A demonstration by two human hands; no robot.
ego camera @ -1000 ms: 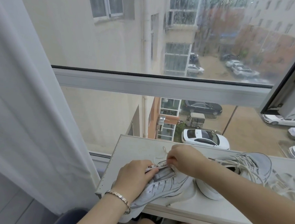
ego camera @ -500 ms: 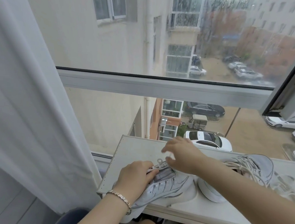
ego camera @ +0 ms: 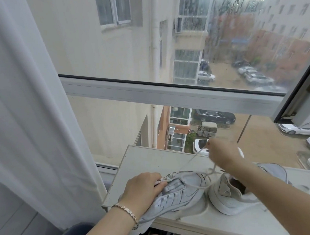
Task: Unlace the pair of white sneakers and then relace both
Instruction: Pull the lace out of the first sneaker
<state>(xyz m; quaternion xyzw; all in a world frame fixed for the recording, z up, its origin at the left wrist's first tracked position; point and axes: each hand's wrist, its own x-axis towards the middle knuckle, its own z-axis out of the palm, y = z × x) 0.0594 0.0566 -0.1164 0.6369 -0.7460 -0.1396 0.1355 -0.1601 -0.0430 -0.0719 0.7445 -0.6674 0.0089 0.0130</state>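
A white sneaker (ego camera: 177,195) lies tilted on the pale board (ego camera: 147,159) by the window, its heel hanging over the near edge. My left hand (ego camera: 143,190) presses down on its upper and grips it near the eyelets. My right hand (ego camera: 221,154) is raised above the board, pinching a white lace (ego camera: 193,157) that runs taut down to the shoe. The second white sneaker (ego camera: 231,195) stands to the right, partly behind my right forearm, its laces loose.
A white curtain (ego camera: 30,107) hangs at the left. The window frame bar (ego camera: 161,95) crosses just beyond the board. My knees show below the board's near edge. Wet glass shows cars and buildings far below.
My right hand has risen up and to the right from the shoe's tongue, drawing the lace out taut. My left hand has stayed on the sneaker.
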